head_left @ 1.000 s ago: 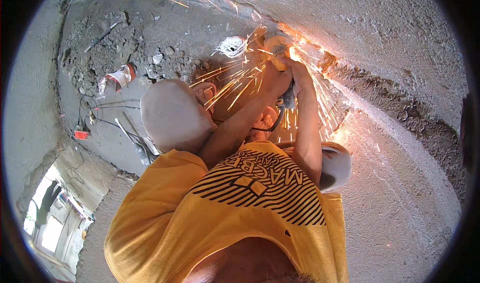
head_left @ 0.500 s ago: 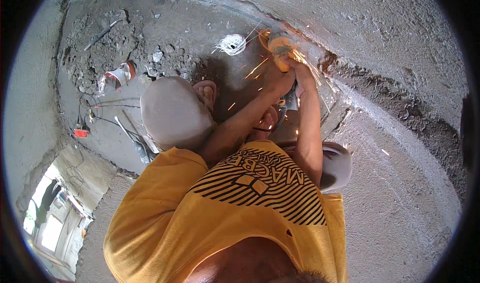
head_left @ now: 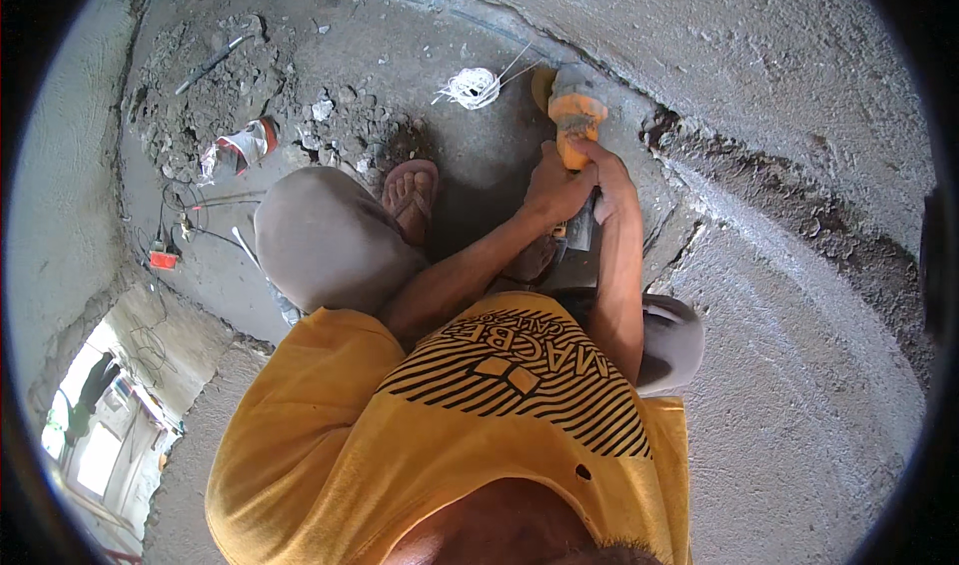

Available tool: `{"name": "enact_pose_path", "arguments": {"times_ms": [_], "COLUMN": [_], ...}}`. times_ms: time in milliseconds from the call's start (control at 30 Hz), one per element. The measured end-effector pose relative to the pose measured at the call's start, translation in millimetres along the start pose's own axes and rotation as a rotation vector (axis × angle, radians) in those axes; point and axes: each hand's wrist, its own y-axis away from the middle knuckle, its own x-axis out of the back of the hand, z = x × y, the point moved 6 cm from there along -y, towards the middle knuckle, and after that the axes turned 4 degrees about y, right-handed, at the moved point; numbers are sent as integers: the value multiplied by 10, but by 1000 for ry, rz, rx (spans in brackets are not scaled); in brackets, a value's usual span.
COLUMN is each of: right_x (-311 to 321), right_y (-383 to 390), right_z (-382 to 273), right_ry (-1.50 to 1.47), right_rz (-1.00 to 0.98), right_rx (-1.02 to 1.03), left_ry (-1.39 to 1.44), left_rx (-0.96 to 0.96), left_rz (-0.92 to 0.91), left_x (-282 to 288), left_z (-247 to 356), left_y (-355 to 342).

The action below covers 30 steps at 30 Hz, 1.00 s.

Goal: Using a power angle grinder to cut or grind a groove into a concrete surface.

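Note:
An orange and grey angle grinder point(head_left: 577, 115) is gripped in both hands, low over the floor by the base of the wall. Its round disc point(head_left: 542, 87) shows at the far left side of the tool's head. My left hand point(head_left: 559, 187) is closed around the body from the left. From the right, my right hand point(head_left: 611, 173) wraps the same body, its thumb side up against the left fingers. Beneath my wrists, a grey and yellow piece point(head_left: 577, 230) shows; whether it belongs to the grinder I cannot tell. No sparks are visible.
A coil of white cord point(head_left: 472, 87) lies left of the grinder. Rubble point(head_left: 340, 130), a torn red-and-white package point(head_left: 245, 147), a rod point(head_left: 212, 65) and a red box with wires point(head_left: 163, 259) lie further left. A rough groove point(head_left: 769, 180) runs along the wall's base at right.
The orange sparks around the disc have stopped. Both hands and the grinder have shifted slightly toward me and right. My left knee has swung a little left.

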Motion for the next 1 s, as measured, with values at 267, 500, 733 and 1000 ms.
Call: {"name": "enact_pose_path", "arguments": {"times_ms": [267, 500, 733, 1000], "right_x": [-93, -273, -476, -497], "right_y": [3, -53, -220, -430], "right_z": [212, 123, 59, 200], "right_ry": [-39, -22, -112, 38], "right_rz": [-42, 57, -49, 63], "right_rx": [37, 172, 323, 270], "left_ry": [53, 206, 268, 417], "left_rx": [-116, -143, -48, 180], "left_rz": [-94, -144, -239, -258], "left_x": [95, 226, 341, 382], "left_z": [-186, -259, -172, -220], "left_y": [44, -154, -264, -240]}}
